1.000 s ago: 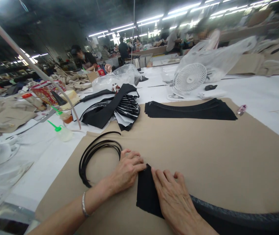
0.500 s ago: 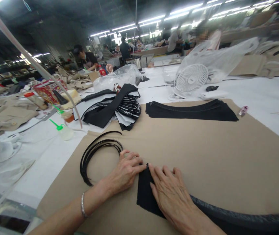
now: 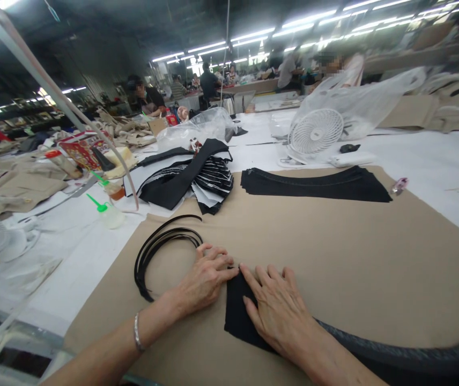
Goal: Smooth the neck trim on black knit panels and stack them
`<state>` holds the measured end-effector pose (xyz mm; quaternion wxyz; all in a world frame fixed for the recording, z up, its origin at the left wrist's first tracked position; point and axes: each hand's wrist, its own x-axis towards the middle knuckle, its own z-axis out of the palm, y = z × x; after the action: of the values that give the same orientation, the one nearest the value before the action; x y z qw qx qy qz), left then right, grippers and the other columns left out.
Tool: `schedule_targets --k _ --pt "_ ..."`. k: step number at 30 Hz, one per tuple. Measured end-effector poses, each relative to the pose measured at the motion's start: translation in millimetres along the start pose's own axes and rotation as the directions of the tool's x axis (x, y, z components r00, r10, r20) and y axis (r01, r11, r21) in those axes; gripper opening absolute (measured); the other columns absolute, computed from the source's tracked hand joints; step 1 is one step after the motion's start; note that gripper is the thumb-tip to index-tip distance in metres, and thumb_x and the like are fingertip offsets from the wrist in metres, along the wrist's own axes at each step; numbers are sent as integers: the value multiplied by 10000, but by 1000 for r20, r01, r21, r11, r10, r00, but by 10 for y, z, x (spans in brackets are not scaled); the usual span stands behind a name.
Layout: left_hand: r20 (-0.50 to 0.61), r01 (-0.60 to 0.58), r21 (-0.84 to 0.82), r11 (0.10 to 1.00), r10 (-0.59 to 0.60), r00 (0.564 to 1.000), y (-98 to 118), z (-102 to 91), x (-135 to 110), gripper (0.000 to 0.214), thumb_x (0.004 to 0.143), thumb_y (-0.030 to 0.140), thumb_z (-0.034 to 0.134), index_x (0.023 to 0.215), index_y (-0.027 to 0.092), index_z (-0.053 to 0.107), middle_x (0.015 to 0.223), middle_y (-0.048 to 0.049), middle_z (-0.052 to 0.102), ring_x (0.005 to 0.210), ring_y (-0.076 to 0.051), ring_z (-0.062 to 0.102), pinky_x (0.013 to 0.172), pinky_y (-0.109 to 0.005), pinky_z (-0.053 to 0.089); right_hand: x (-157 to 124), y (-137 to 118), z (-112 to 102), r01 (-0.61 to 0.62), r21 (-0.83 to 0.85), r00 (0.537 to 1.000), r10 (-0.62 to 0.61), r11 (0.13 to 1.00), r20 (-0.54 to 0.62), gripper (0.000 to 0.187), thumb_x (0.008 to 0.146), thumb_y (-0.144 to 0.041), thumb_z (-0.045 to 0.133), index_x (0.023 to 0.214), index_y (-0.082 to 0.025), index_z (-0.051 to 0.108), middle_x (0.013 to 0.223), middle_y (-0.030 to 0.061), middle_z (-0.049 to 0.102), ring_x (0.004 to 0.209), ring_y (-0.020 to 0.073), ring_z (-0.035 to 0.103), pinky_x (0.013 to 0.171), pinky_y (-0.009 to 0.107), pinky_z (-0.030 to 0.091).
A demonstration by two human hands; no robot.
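Note:
A long curved black fabric piece (image 3: 235, 313) lies on a tan sheet (image 3: 334, 241) covering the table. My right hand (image 3: 278, 311) rests flat on its left end, fingers stretched out. My left hand (image 3: 207, 276), with a bracelet on the wrist, presses its fingertips at the piece's upper left corner, fingers bent and close together. Thin black curved strips (image 3: 161, 246) lie just left of my left hand.
A stack of black cut pieces (image 3: 313, 185) lies further back on the tan sheet. A heap of black and striped pieces (image 3: 189, 179), a white desk fan (image 3: 313, 134), glue bottles with green nozzles (image 3: 109, 214) and plastic bags stand behind. Other people work at far tables.
My right hand has slid a little left and up along the black piece toward my left hand. The left hand stays in place.

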<state>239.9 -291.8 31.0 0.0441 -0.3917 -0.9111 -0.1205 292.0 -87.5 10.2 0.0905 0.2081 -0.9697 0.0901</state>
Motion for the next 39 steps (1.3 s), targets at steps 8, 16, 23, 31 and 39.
schedule_targets --k 8,16,23,31,39 --pt "36 34 -27 999 -33 999 39 -36 -1 460 827 41 425 1166 301 596 1165 -27 622 1172 -216 449 1026 -477 137 59 105 -102 -14 109 994 2 994 106 585 886 -383 513 1434 -231 376 1220 115 586 1146 318 489 1019 569 248" --pt "19 188 -183 965 -188 982 110 -65 73 370 842 62 415 1006 286 659 1095 3 660 1143 -195 472 1014 -435 172 -34 216 -350 -153 199 967 105 968 234 378 892 -297 502 1250 -176 514 1121 111 619 1034 278 522 877 446 331" --pt "3 378 -215 900 -387 922 145 -57 166 90 856 229 523 902 240 600 1006 -5 662 1045 -199 529 958 -406 259 -38 213 -411 -249 206 930 174 946 324 141 873 -230 529 998 -185 573 1004 87 646 979 266 550 843 416 330" --pt "-52 554 -198 808 -573 818 197 55 287 414 748 151 577 1135 251 470 1145 -41 588 1131 -242 493 963 -436 282 7 282 -390 -286 239 914 189 928 360 128 870 -188 522 981 -166 583 1016 86 658 1012 273 567 855 396 341" --pt "54 283 -180 942 -277 959 297 -77 545 577 753 165 618 1288 308 451 1261 -15 563 1227 -212 442 1082 -411 167 56 405 -428 -326 296 899 198 898 390 114 853 -250 547 938 -188 590 918 65 688 872 229 642 678 297 376"
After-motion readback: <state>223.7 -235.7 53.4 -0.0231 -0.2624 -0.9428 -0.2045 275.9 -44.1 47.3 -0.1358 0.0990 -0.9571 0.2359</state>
